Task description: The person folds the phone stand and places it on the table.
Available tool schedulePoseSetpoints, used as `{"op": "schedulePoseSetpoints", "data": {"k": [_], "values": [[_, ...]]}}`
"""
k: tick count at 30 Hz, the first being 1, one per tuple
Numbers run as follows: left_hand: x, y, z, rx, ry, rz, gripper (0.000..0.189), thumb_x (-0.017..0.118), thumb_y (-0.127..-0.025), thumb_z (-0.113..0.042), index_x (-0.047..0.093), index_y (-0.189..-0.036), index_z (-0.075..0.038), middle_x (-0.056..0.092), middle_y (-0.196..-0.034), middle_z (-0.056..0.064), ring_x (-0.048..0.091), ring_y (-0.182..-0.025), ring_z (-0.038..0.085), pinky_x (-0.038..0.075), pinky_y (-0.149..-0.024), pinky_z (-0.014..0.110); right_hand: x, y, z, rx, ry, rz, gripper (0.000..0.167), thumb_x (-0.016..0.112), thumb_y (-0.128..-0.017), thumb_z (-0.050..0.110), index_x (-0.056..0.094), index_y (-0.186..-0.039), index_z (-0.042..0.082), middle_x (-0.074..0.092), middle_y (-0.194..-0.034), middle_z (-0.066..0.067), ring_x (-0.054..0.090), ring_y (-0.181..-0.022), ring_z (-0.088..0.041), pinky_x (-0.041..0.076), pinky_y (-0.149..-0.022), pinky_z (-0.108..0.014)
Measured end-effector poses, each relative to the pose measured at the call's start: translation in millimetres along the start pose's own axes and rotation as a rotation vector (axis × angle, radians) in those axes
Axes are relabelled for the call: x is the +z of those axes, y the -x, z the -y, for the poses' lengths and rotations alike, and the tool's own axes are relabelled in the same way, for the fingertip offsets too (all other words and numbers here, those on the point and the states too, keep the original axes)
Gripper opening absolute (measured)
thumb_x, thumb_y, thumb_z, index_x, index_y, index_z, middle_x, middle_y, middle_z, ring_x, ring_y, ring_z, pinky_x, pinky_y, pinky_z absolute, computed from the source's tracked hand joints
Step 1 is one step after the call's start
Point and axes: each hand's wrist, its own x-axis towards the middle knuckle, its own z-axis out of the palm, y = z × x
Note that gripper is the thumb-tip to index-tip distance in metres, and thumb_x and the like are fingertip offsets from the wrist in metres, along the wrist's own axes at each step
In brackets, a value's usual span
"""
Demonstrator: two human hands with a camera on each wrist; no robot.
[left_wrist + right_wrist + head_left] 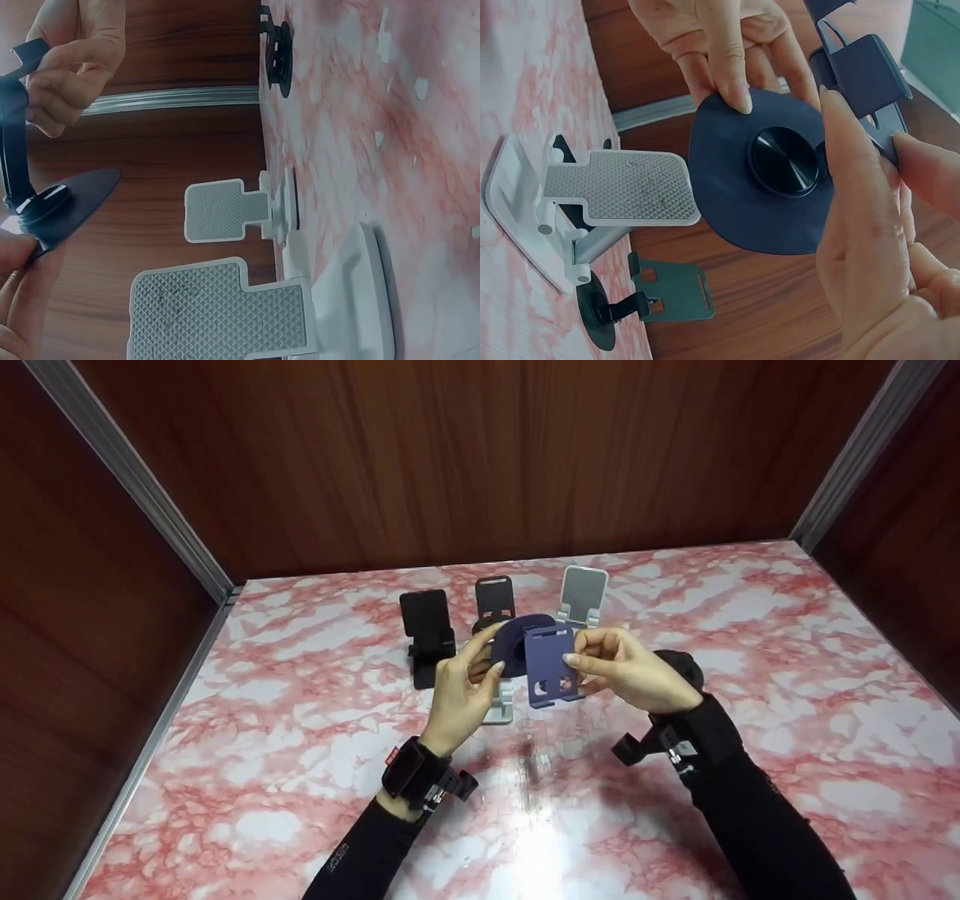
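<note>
Both hands hold a dark blue-purple phone stand (pixel 550 660) above the table. My left hand (pixel 461 697) pinches the edge of its rounded flat base (pixel 724 180), thumb on one face and fingers behind. With thumb and fingers my right hand (pixel 637 671) grips the side of the slotted phone plate, which faces me in the head view. A shiny black disc (pixel 786 161) sits at the middle of the base. In the left wrist view the folding arm (pixel 15 142) stands out from the base, angled away from it.
Behind the hands stand a black phone stand (pixel 425 619), a dark one (pixel 495 594) and a white-and-grey one (pixel 585 589). Another white stand (pixel 500 712) is partly hidden below the left hand. A black round object (pixel 681 666) lies beyond the right wrist. Wooden panels (pixel 450 465) enclose the marbled table (pixel 300 780).
</note>
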Motion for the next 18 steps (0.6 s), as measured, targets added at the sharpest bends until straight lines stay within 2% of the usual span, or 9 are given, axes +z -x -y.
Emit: {"op": "schedulePoseSetpoints", "data": {"k": [8,18], "values": [[-1.1,0.4,1.0,0.047,-0.044,0.006,0.048,0.061,-0.088,0.012,0.055,-0.134,0.0,0.069,-0.109,0.016,0.069,-0.096,0.019,0.057,-0.074,0.027,-0.2,-0.7,-2.2,0.04,-0.014,0.012,0.015,0.054,-0.097,0.0,0.057,-0.084,0.007,0.065,-0.078,-0.005,0.066,-0.074,-0.015,0.058,-0.068,-0.033],[-0.7,0.7,2.4,0.078,-0.081,-0.003,0.047,0.061,-0.088,0.014,0.057,-0.132,-0.002,0.069,-0.109,0.016,0.068,-0.098,0.019,0.057,-0.075,0.026,-0.3,-0.6,-3.1,0.074,0.016,0.006,0.015,0.057,-0.097,0.003,0.058,-0.082,0.009,0.062,-0.072,-0.002,0.06,-0.066,-0.011,0.057,-0.065,-0.029]]}}
